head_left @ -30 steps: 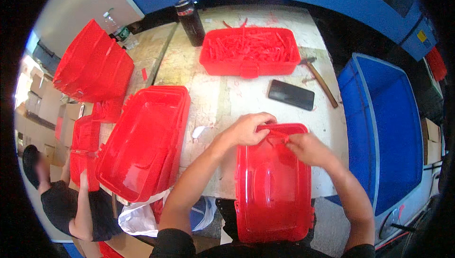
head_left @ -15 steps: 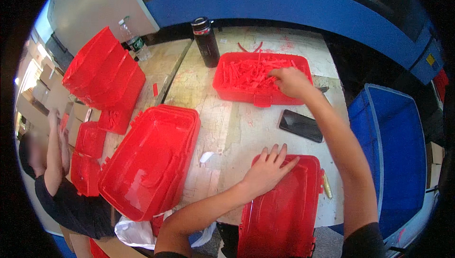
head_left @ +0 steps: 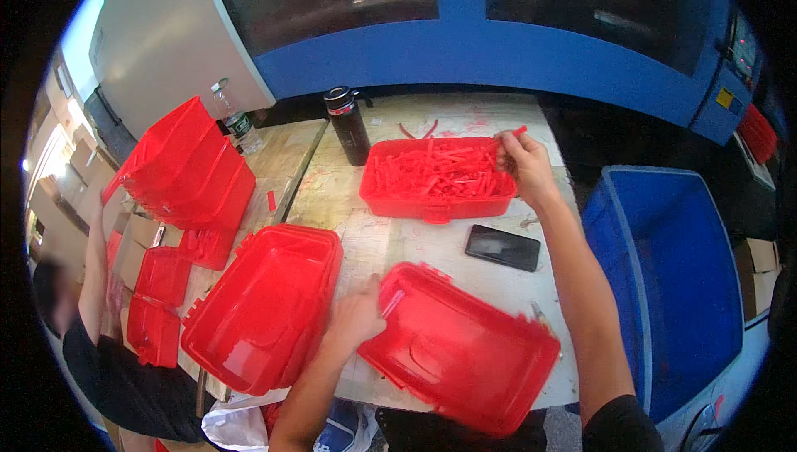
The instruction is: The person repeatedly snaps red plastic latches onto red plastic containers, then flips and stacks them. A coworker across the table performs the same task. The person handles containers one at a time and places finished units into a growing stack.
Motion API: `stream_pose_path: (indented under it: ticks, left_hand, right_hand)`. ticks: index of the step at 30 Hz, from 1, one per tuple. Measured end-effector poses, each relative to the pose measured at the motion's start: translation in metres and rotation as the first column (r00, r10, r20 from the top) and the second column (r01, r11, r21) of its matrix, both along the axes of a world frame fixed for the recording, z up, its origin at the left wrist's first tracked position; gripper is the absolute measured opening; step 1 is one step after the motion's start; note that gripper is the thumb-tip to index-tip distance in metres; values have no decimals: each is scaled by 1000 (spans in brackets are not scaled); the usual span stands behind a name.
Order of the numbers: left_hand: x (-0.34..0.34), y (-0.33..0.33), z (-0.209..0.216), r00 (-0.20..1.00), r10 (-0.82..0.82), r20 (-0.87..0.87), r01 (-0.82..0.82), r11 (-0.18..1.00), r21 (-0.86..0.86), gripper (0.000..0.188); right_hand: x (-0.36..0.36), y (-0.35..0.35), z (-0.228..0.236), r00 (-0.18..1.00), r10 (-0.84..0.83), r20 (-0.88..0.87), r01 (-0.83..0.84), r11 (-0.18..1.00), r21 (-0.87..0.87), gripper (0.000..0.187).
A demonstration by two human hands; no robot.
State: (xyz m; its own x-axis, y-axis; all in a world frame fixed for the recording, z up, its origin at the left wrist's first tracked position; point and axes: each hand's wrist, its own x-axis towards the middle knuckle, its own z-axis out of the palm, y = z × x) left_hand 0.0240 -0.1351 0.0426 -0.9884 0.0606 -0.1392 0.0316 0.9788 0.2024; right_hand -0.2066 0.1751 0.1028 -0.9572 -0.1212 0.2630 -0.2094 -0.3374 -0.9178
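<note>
My left hand (head_left: pixel 355 319), slightly blurred, grips the left edge of a shallow red plastic lid (head_left: pixel 473 352), which lies askew at the table's near edge. My right hand (head_left: pixel 526 166) pinches a small red plastic strip (head_left: pixel 520 131) above the right end of a red box (head_left: pixel 440 208). Many loose red strips (head_left: pixel 436 171) fill that box. To the left of my left hand lies a larger open red tray (head_left: pixel 266 311), apparently nested in another. A black phone (head_left: pixel 502 248) rests between the box and the lid.
A black thermos (head_left: pixel 349 132) and a plastic bottle (head_left: pixel 239 124) stand behind. At the left, a co-worker (head_left: pixel 124 386) reaches to stacked red boxes (head_left: pixel 187 170), near a small open red case (head_left: pixel 155 307). A blue bin (head_left: pixel 618 278) stands right of the table; a blue machine (head_left: pixel 465 53) is behind.
My right hand has risen out of the strips with one strip. The red lid has turned, and my left hand has moved to its left edge. The co-worker's arm now reaches the stack.
</note>
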Motion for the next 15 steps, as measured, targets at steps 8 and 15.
stream_pose_path:
  ticks: [8,15]
  left_hand:
    - [107,7,53,967,-6,254,81,955,-286,38]
    - [21,105,41,751,-271,-602,468,862,195,41]
  right_hand:
    - [223,62,-11,991,50,125,-12,957,-290,31]
    - [333,91,-24,885,246,395,-155,956,-249,39]
